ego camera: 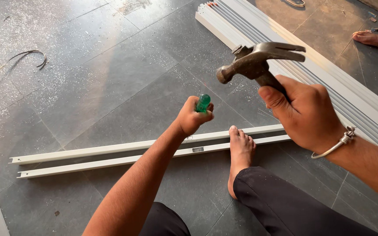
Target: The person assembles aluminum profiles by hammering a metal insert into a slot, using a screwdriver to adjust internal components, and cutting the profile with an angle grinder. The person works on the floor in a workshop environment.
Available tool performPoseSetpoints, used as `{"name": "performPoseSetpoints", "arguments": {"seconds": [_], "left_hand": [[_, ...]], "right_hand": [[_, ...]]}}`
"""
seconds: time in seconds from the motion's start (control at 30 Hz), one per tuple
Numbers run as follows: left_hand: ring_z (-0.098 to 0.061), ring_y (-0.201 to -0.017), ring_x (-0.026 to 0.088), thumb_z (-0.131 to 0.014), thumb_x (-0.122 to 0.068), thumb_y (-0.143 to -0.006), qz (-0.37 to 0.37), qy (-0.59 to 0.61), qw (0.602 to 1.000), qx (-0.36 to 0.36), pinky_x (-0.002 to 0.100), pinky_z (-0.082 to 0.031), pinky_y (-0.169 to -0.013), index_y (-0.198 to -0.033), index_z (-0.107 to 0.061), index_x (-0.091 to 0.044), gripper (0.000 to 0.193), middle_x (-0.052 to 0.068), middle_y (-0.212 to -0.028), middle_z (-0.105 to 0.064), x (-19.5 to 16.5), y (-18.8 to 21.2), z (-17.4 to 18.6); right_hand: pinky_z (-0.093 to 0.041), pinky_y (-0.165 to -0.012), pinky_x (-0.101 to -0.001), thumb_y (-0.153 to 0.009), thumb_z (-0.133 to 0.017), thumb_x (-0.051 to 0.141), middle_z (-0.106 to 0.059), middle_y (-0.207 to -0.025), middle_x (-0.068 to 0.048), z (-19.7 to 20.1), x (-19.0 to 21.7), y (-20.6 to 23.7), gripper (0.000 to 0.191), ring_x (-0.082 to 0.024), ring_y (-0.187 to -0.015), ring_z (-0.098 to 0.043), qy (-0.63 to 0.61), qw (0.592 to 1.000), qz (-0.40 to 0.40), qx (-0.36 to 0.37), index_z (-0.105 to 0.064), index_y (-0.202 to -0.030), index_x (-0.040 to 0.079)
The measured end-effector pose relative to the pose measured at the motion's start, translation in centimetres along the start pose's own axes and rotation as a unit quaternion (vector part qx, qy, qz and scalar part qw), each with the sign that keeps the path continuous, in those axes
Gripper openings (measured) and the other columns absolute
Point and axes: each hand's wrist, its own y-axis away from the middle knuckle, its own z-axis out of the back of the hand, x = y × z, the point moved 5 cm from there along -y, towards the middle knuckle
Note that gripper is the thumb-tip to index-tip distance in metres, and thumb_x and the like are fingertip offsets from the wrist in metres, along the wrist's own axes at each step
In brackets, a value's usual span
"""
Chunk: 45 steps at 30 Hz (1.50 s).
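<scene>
Green-handled tool (203, 103) is gripped upright by left hand (192, 117) on white rail (110, 153); hammer (254, 63) is clasped, raised, in right hand (305, 113); a squarely aimed blow is called for.

A foot (240, 153) rested on two parallel rails (110, 155) on the floor (110, 78); stacked profiles (329, 83) lay behind, to the right

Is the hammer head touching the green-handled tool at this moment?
No, the hammer in the right hand is raised clear above the green-handled tool gripped by the left hand.
</scene>
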Motion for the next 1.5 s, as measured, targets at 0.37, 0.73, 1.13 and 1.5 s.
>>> {"name": "performPoseSetpoints", "arguments": {"seconds": [0.37,0.73,1.13,1.5], "left_hand": [[-0.031,-0.059,0.007,-0.06,-0.006,-0.072,0.02,-0.06,0.998,0.006,0.033,-0.027,-0.053,-0.059,-0.04,-0.01,0.024,-0.007,-0.061,-0.035,0.3,0.4,-0.7],[-0.031,-0.06,0.006,-0.059,-0.005,-0.073,0.015,-0.032,0.999,-0.012,0.032,-0.026,-0.053,-0.06,-0.039,-0.01,0.024,-0.008,-0.063,-0.036,0.7,-0.2,0.1],[-0.04,-0.054,0.006,-0.063,-0.007,-0.07,0.023,-0.056,0.998,0.006,0.032,-0.033,-0.051,-0.058,-0.048,-0.01,0.019,-0.007,-0.057,-0.044,0.8,-0.3,-1.0],[-0.036,-0.057,0.006,-0.062,-0.008,-0.071,-0.002,-0.076,0.997,0.01,0.032,-0.032,-0.052,-0.058,-0.045,-0.009,0.021,-0.006,-0.059,-0.04,0.4,-1.2,-0.7]], "right_hand": [[-0.039,-0.045,-0.0299,-0.114,-0.049,0.044,-0.054,-0.056,-0.002,2.0,2.1,-1.3,0.052,-0.013,-0.048,-0.055,0.028,0.999,0.013,-0.019,-0.062,-0.081,0.007],[-0.042,-0.047,-0.0368,-0.109,-0.055,0.041,-0.055,-0.051,-0.009,1.9,3.4,-2.1,0.047,-0.023,-0.042,-0.055,0.092,0.994,0.057,-0.006,-0.065,-0.083,0.004],[-0.032,-0.043,-0.0274,-0.116,-0.046,0.049,-0.045,-0.053,-0.001,6.9,1.0,-3.2,0.06,-0.012,-0.042,-0.045,-0.076,0.995,0.035,-0.059,-0.053,-0.075,0.006],[-0.036,-0.043,-0.0242,-0.107,-0.052,0.047,-0.05,-0.052,0.002,3.1,1.9,-0.9,0.052,-0.006,-0.045,-0.048,-0.055,0.998,0.003,-0.026,-0.06,-0.082,0.002]]}}
